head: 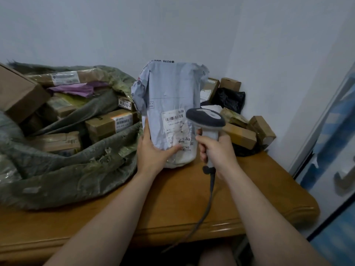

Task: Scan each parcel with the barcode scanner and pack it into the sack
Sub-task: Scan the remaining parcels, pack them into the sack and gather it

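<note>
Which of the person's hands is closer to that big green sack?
Left. The left hand grips the grey parcel right beside the sack; the right hand holds the scanner beyond the parcel.

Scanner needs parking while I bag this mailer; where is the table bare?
The table is bare between sack and its rounded right corner, in front of the mailer. Crowded: small boxes piled at the back corner.

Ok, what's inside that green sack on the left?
The sack lies open, holding brown cardboard boxes with barcode labels and a purple mailer. Its folds cover whatever lies deeper, so the full contents cannot be seen.
</note>
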A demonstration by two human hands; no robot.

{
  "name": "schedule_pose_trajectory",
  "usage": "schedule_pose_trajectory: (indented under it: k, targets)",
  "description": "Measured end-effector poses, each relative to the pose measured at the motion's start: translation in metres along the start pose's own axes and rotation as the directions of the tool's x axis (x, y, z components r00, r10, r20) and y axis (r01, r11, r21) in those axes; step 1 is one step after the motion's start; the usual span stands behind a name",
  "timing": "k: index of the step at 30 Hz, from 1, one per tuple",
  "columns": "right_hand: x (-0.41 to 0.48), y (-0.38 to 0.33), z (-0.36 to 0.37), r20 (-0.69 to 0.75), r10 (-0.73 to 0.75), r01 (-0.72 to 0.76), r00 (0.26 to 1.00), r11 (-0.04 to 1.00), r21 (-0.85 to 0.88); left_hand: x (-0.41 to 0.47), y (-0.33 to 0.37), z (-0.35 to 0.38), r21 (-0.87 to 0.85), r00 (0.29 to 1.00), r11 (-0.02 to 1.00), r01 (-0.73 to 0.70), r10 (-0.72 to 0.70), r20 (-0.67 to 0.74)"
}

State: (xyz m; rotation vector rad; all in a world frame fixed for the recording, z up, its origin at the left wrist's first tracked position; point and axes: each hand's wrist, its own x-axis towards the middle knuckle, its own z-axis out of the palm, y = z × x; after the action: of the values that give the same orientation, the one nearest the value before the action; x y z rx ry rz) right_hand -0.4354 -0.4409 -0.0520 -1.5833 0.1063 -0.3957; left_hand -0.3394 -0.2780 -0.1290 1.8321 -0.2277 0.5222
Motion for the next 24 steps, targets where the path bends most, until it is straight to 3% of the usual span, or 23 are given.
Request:
schedule_pose_trajectory:
  k: [7,24]
  targets:
    - [-0.017,-0.008,0.002,0.168,0.014,0.002,0.986,0.995,-0.100,-0.006,0.004,-0.004,0.069,1.000,0.998,0.006,-0.005,-0.015]
    - [-0.036,-0.014,-0.002,0.181,0.013,-0.004,0.983,0.999,-0.054,-0.012,0.006,-0.010,0.093,0.999,0.995,0.036,-0.032,-0.042]
